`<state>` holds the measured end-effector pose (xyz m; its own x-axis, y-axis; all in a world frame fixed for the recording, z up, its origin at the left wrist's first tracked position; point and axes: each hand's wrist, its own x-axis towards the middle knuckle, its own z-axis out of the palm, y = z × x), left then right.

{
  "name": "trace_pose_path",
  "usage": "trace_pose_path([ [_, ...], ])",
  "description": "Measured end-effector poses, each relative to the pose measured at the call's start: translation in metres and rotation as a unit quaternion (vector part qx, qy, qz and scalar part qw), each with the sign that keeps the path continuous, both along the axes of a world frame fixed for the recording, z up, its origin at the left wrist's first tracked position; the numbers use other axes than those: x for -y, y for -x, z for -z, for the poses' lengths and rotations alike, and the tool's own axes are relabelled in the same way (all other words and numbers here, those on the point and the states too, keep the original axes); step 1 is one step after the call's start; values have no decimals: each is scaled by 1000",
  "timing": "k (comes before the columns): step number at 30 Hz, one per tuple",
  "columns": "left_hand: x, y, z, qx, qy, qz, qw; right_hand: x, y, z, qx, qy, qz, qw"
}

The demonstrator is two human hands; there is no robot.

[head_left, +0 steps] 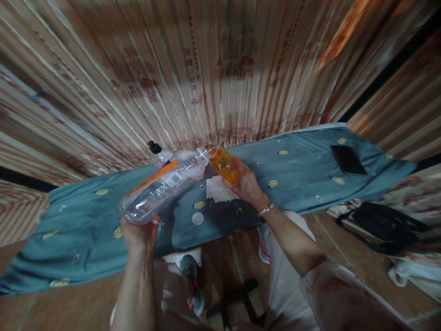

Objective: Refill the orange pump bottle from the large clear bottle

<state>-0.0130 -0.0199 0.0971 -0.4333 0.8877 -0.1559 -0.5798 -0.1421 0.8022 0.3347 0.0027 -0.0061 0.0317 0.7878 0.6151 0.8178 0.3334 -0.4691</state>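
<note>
A large clear plastic bottle (151, 195) with an orange label lies tilted in my left hand (139, 234), which is closed around its base end. In my right hand (246, 181) is a small orange see-through bottle (223, 165), tilted the other way, with my fingers wrapped round its lower part. The necks of the two bottles come together above the table; whether they touch I cannot tell. Below them lie a torn-edged piece of pale paper (218, 191) and a round white cap (197, 218). Both palms' inner sides are hidden by the bottles.
A blue-green patterned cloth covers the long narrow table (93, 220). Behind the large bottle stands a bottle with a black top (155, 147). A black phone (347, 160) rests at the right. Striped curtain (220, 69) hangs behind. A black bag (382, 225) sits at lower right.
</note>
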Motion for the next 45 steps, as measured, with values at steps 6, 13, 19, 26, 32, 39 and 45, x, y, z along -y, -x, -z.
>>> trace_pose_path([
  [6, 0, -3, -4, -2, -1, -10, 1000, 0, 2, -1, 1, 3, -5, 1000],
  [13, 0, -1, -10, -3, 3, -14, 1000, 1, 3, -2, 1, 10, -3, 1000],
  [19, -1, -3, -10, -11, 25, -23, 999, 0, 3, 0, 8, 6, 2, 1000],
  [26, 2, 4, -1, -26, 8, -5, 1000, 1, 7, -2, 0, 1, 2, 1000],
  [32, 2, 10, 0, -37, 11, 4, 999, 7, 8, -12, 2, 20, 3, 1000],
  [39, -2, 5, -4, 13, 19, -20, 1000, 5, 8, -8, 0, 17, -2, 1000],
  [45, 0, 6, -5, 2, 10, -15, 1000, 5, 6, -7, 0, 35, -4, 999],
])
